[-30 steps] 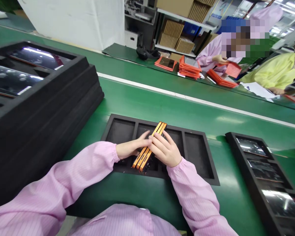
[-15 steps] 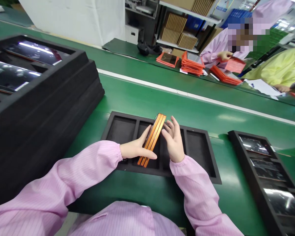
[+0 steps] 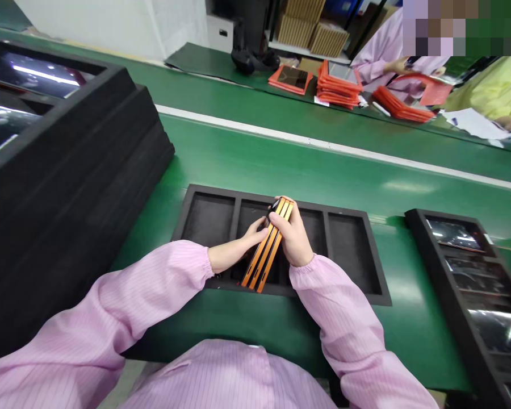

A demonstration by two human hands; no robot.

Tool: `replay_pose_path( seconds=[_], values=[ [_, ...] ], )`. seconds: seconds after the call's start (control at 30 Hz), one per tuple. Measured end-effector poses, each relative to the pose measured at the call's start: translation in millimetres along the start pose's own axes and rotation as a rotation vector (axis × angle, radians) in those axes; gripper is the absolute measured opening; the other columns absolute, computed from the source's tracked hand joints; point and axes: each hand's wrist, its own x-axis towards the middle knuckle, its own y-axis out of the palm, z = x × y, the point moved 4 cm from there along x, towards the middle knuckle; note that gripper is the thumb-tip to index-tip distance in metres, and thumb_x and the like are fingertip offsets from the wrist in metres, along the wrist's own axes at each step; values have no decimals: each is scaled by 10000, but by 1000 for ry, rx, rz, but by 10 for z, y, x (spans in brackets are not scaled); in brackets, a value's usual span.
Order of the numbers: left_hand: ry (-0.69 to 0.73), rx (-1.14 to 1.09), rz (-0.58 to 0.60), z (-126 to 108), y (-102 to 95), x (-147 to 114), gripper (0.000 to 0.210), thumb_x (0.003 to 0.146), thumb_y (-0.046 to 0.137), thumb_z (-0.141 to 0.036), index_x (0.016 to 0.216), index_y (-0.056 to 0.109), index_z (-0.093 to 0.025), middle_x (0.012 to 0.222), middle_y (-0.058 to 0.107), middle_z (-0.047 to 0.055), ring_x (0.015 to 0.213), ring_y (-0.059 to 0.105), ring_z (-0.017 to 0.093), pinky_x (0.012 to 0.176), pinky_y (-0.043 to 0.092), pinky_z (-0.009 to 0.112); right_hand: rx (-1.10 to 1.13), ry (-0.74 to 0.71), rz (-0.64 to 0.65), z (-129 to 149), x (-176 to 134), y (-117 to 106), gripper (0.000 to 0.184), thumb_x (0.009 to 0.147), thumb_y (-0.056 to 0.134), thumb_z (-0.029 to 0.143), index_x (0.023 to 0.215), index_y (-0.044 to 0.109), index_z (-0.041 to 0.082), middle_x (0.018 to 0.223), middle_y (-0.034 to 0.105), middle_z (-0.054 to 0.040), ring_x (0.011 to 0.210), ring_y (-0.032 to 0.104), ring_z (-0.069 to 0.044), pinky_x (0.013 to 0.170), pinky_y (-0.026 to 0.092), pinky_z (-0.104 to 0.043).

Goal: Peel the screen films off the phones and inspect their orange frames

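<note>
Curled in since a moment ago, the right hand [image 3: 297,241] grips the one-o'clock end of three orange-edged slabs [image 3: 267,245] over the foam tray [image 3: 350,244]; the left hand [image 3: 230,253], loosely spread, touches their nine-o'clock side. I'd worry: uneven squeezing could slip one out towards seven.

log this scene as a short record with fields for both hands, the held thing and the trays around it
held: three thin, flat slabs with orange edges, side by side, edges up
right hand: around their far end, thumb across the edges
left hand: at their left side, thumb touching; grip unclear
below: black rectangular foam tray with compartments
left: stack of black foam trays, glossy dark panels on top
right: black foam tray holding panels
surface: green worktop
</note>
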Motion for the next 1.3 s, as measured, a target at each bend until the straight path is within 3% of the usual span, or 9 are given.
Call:
replay_pose_path(
  seconds=[0.1, 0.23, 0.43, 0.5, 0.67, 0.87, 1.03, 1.3],
  values=[
    [-35, -87, 11, -12, 32, -9, 686, 983, 377, -535, 1556, 91, -292, 1640, 188, 27, 1513, 173, 254, 1250, 165, 445, 6, 16, 0, -2, -6, 16, 521, 731, 762, 459, 1144, 511, 264, 1022, 574, -9, 889, 559, -164, 846, 485, -313],
    [-47, -93, 2, -23, 25, -15, 728, 964, 421, -557, 1555, 95, -283, 1610, 271, 60, 1457, 320, 272, 1225, 228, 433, 21, 18, 4, -5, -5, 20, 509, 737, 763, 459, 1139, 516, 268, 1012, 576, -5, 896, 561, -166, 841, 481, -312],
    [-105, 13, -40, -12, -7, -26, 819, 924, 439, -637, 1544, 64, -255, 1430, 514, 151, 1245, 559, 327, 1139, 323, 561, 42, 27, 5, -30, -10, -1, 498, 753, 750, 458, 1153, 519, 272, 1023, 586, -3, 890, 558, -160, 828, 477, -304],
    [-111, 33, -48, -12, -10, -27, 799, 922, 448, -631, 1534, 88, -263, 1441, 503, 150, 1294, 519, 334, 1120, 348, 565, 48, 37, 0, -40, -14, -8, 510, 752, 747, 457, 1166, 515, 272, 1040, 590, -7, 886, 555, -159, 824, 478, -304],
    [-59, 125, -67, -5, -30, -16, 858, 896, 489, -645, 1537, 96, -232, 1609, 248, 127, 1481, 256, 302, 1196, 255, 493, 66, 46, -9, -59, -22, -24, 515, 752, 740, 440, 1183, 512, 276, 1078, 590, -14, 945, 559, -169, 878, 475, -315],
    [-53, 126, -42, 30, -46, -4, 1049, 810, 561, -721, 1548, 35, -194, 1397, 517, 184, 1287, 520, 322, 1147, 331, 513, 73, 26, -7, -63, -30, -56, 493, 752, 734, 412, 1178, 517, 293, 1097, 583, -16, 995, 558, -185, 911, 478, -336],
    [-54, 117, -38, 28, -39, -4, 1030, 815, 560, -717, 1545, 48, -203, 1379, 539, 178, 1302, 513, 315, 1159, 318, 504, 77, 9, -1, -64, -36, -60, 488, 759, 743, 421, 1176, 522, 292, 1096, 581, -18, 995, 558, -182, 914, 479, -338],
    [-59, 98, -33, 34, -52, 5, 954, 853, 508, -712, 1547, 52, -242, 1643, 147, 112, 1524, 103, 295, 1231, 160, 510, 53, 35, 22, -49, -7, -29, 491, 762, 755, 462, 1162, 532, 282, 1040, 587, -6, 967, 570, -175, 902, 481, -331]
  ],
)
